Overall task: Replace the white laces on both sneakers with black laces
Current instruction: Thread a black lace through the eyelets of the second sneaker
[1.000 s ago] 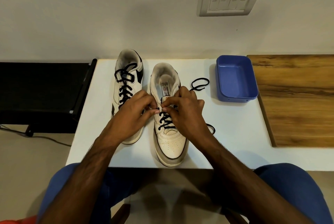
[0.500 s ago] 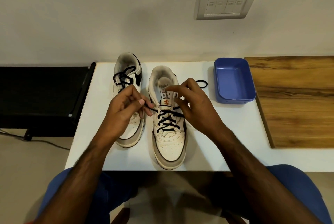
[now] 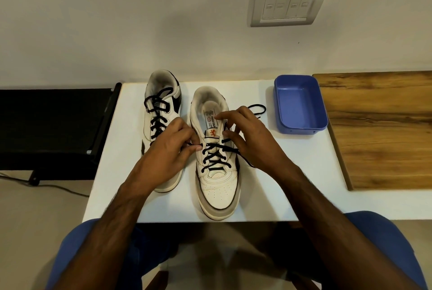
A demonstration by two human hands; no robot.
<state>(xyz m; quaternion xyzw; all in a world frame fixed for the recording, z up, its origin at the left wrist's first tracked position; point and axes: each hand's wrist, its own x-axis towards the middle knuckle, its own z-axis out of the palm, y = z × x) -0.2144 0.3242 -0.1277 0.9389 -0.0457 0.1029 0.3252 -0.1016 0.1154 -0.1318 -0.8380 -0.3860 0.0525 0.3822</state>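
- Black laces (image 3: 216,155) criss-cross the lower eyelets of the near sneaker (image 3: 216,168), which sits toe-toward-the-person on the white desk (image 3: 292,172); the far sneaker (image 3: 161,112), just left of it, is laced black to the top.
- Left hand (image 3: 168,151) pinches a lace end at the near sneaker's left eyelet row; right hand (image 3: 247,140) has its fingers curled at the right row, apparently gripping the other strand there, though the fingertips partly hide it.
- Risk, as I read it: pull one side harder and the ends come out uneven, leaving too little to tie.
- The loose tail (image 3: 257,109) loops on the desk just right of the near sneaker's collar; it could snag under the right wrist and drag.
- The upper eyelets sit close to the tongue, so a missed hole or a twisted crossing looks possible.
- A hard tug may slide the near sneaker toward the desk's front edge, which its toe nearly reaches.
- Blue tub (image 3: 300,105) stands right of the near sneaker; beyond it, a wooden board (image 3: 378,130).
- Black bench (image 3: 53,126) lies left of the far sneaker; a wall switch plate (image 3: 289,2) hangs above.
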